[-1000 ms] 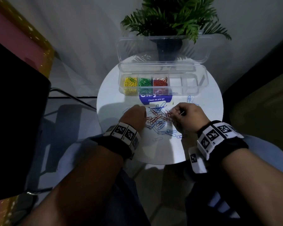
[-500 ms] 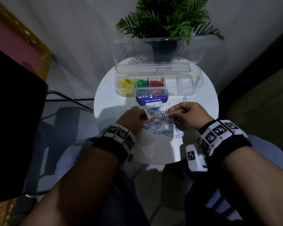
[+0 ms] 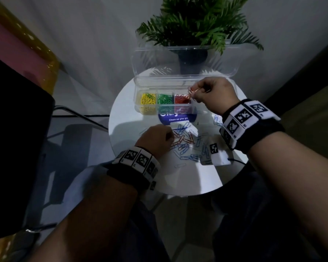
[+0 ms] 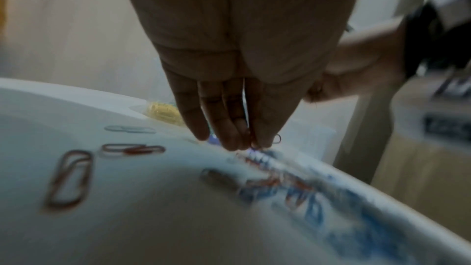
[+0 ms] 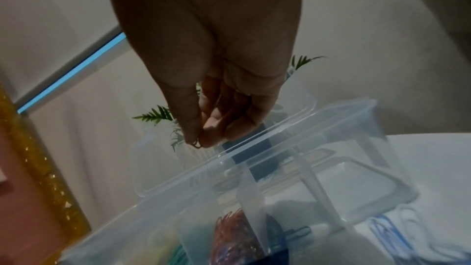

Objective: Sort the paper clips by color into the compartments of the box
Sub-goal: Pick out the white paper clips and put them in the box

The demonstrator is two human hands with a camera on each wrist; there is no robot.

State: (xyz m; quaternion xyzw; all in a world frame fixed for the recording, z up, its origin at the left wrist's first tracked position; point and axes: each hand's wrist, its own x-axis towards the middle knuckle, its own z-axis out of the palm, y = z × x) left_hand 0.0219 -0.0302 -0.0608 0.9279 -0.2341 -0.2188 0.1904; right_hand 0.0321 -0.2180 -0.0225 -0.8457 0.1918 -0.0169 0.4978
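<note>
From above, the right hand pinches red clips over the box's red part. The left wrist view shows the left hand pinching a red clip (blurry) by the pile.

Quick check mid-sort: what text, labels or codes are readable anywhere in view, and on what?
"Clean as you go": white on the blue label on the table, seen through the clear box.
A larger word above it: half hidden by the box, unreadable.
Square black-and-white code tags on the wristbands: patterns, not words.
In the left wrist view the label is too blurred to read.
</note>
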